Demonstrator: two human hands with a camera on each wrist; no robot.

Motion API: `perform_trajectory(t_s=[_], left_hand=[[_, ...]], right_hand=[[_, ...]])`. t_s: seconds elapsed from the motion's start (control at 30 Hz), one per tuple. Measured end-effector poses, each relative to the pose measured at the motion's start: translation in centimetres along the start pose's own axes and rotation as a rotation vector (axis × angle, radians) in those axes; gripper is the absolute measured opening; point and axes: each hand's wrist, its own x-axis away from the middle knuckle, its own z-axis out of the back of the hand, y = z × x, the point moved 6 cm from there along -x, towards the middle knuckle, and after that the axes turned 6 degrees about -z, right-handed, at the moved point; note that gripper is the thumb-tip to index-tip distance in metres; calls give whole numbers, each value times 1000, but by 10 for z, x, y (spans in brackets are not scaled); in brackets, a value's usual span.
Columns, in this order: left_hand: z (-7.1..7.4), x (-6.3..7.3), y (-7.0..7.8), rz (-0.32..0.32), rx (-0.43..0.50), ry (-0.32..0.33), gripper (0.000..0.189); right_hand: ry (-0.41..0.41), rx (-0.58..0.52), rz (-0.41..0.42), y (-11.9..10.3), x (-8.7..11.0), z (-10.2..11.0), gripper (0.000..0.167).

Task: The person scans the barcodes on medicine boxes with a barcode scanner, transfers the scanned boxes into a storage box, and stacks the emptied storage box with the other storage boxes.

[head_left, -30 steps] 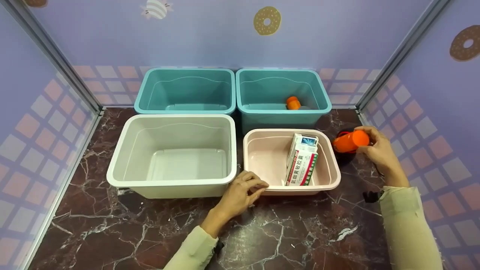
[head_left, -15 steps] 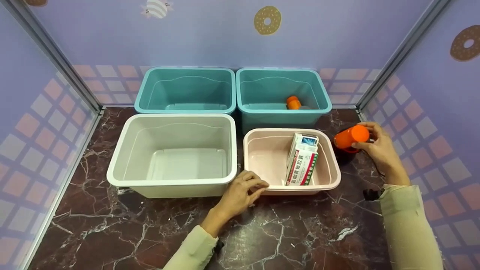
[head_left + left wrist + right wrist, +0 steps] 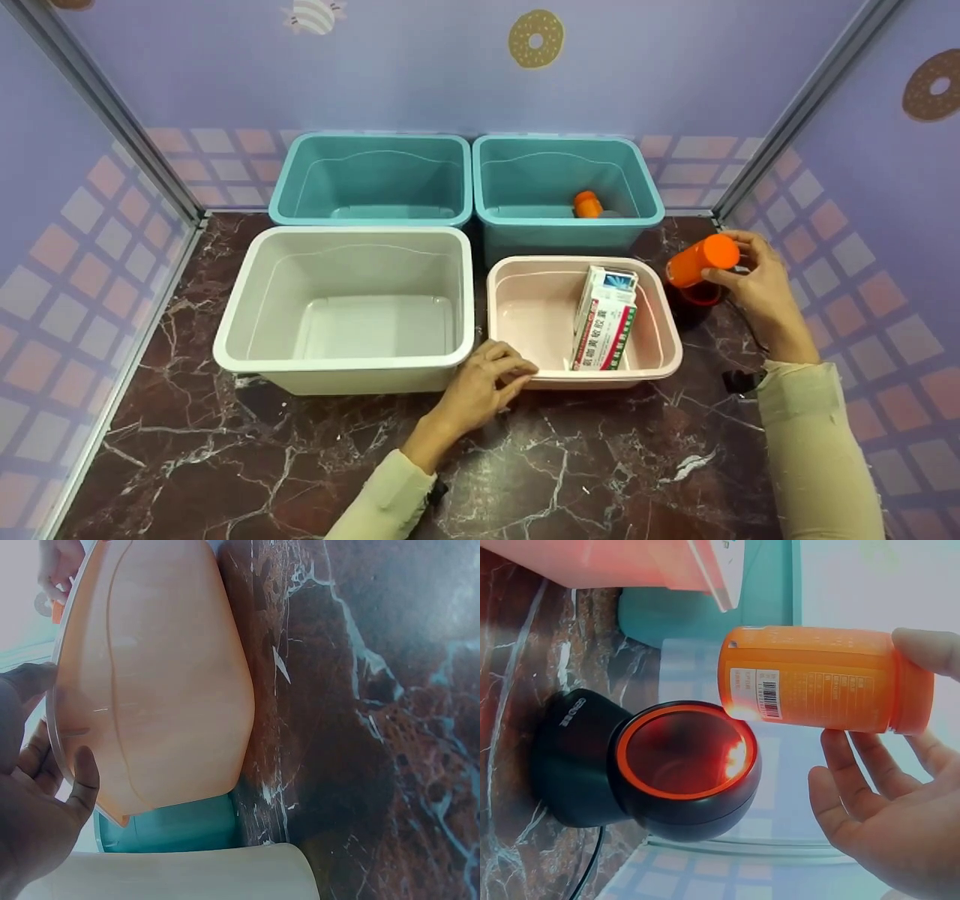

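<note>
The head view shows a dark, white-veined worktop point(image 3: 570, 465) with four tubs grouped on it, mouths up, perhaps to keep each within arm's reach. The white tub point(image 3: 343, 366) stands left of the worktop's middle. The left teal tub point(image 3: 371, 223) and right teal tub point(image 3: 570, 223) stand side by side along the back edge. The pink tub point(image 3: 600, 375) sits in front of the right one. The left hand point(image 3: 480, 382) pinches the pink tub's rim at its near left corner, thumb on the outside, probably to steady it.

Towards the worktop's right edge, beside the pink tub, stands a black scanner point(image 3: 686, 765), its round window lit red; the lettering on its base is too unclear to read. The right hand point(image 3: 765, 285) has its fingers and thumb grasping an orange bottle point(image 3: 810, 679) by the cap end, over the scanner. That grip leaves the label uncovered, seemingly so that its barcode point(image 3: 769, 697) can face the window; contact between bottle and scanner cannot be told.

Medicine boxes point(image 3: 604, 334) lean in the pink tub; the front one appears to read 氨咖黄敏胶囊, beside red and green bands. A smaller-looking orange container point(image 3: 588, 205) shows inside the right teal tub. The bottle's fine print is illegible.
</note>
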Motion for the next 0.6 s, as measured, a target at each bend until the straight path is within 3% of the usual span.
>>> perform_trajectory(t_s=[0.27,0.6], left_hand=[[-1,0,-2,18,5,-9,14],[-1,0,-2,13,7,-11,13]], right_hand=[[73,-37,39,-13,-6,-2,57],[107,-117,83,-27,-12,-8,56]])
